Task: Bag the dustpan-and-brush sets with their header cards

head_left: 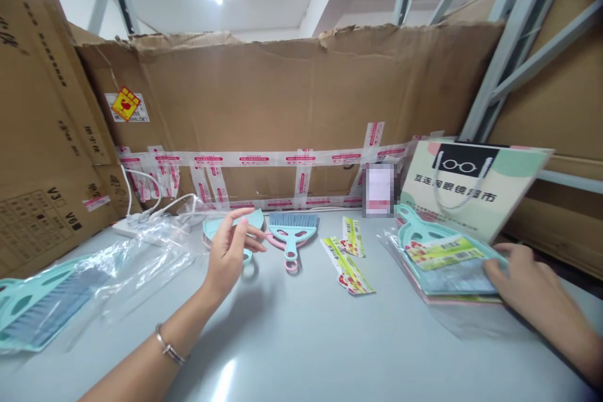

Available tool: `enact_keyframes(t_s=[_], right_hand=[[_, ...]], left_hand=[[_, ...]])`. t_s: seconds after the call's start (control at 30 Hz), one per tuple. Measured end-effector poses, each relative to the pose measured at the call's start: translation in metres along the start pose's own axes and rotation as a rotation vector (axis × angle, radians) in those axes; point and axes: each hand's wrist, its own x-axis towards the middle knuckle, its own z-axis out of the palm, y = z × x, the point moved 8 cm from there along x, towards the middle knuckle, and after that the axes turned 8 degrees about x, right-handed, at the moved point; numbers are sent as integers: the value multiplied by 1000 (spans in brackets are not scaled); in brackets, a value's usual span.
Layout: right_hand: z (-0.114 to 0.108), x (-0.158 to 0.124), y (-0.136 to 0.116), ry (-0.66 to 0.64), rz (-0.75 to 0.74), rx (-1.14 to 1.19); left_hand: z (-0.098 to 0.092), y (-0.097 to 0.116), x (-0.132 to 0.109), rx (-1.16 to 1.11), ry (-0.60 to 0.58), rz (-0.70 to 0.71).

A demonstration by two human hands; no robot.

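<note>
My left hand (230, 248) is raised over the table with its fingers apart and nothing in them. Just behind it lies a light-blue dustpan (254, 220), partly hidden by the fingers. Beside that, a small blue hand brush (292, 232) rests on a pink piece. At the right, my right hand (527, 279) grips the near right edge of a stack of bagged dustpans (443, 279), thumb on top. A green and yellow printed card (445, 251) lies on the stack. Similar loose cards (348, 264) lie mid-table.
A bagged dustpan and brush set (47, 301) sits at the left, with crumpled clear plastic (146, 264) beside it. A power strip (136, 226) with cables is behind. A paper bag (475, 188) leans at the right. Cardboard (264, 100) walls the back.
</note>
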Motion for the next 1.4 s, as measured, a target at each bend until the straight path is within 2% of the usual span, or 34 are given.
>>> enact_keyframes(t_s=[0.13, 0.23, 0.3, 0.37, 0.47, 0.53, 0.63, 0.7, 0.77, 0.87, 0.97, 1.03, 1.13, 1.2, 1.23, 1.3, 1.33, 1.4], right_hand=[[3, -11, -32, 62, -99, -213], [-5, -10, -46, 114, -130, -206], [-20, -5, -58, 204, -143, -151], [-39, 0, -82, 340, -225, -50], [-60, 1, -140, 453, -464, 188], [-58, 0, -184, 371, -586, 335], [-25, -6, -249, 11, -689, 473], [-2, -17, -280, -187, -721, 523], [14, -28, -298, -285, -733, 564], [29, -39, -302, -356, -723, 623], [36, -40, -288, -412, -624, 714], [37, -34, -275, -419, -492, 804], [35, -27, -263, -399, -316, 920], [30, -26, -262, -374, -266, 978], [26, -25, -263, -358, -251, 1004], [17, -25, -267, -327, -255, 1054], [12, -26, -271, -321, -275, 1081], [1, -28, -285, -354, -353, 1136]], left_hand=[[-12, 1, 8, 8, 85, 20], [-24, 2, 15, 57, 143, 50], [-31, 2, 22, 173, 133, 81], [-34, -1, 29, 429, 57, 117], [-27, -18, 35, 902, -188, 125], [-18, -30, 30, 1080, -401, 101], [-5, -35, 10, 1105, -665, 62], [1, -32, -4, 1066, -759, 35], [6, -30, -13, 1061, -789, 24], [10, -32, -14, 1165, -738, 43], [7, -27, -3, 1227, -564, 77], [-4, -13, 8, 1208, -380, 100], [-36, 28, 17, 1088, 18, 236], [-62, 58, 14, 837, 258, 406], [-75, 69, 10, 667, 337, 482], [-96, 81, 8, 307, 374, 563], [-102, 82, 9, 146, 338, 565], [-99, 78, 14, -92, 178, 495]])
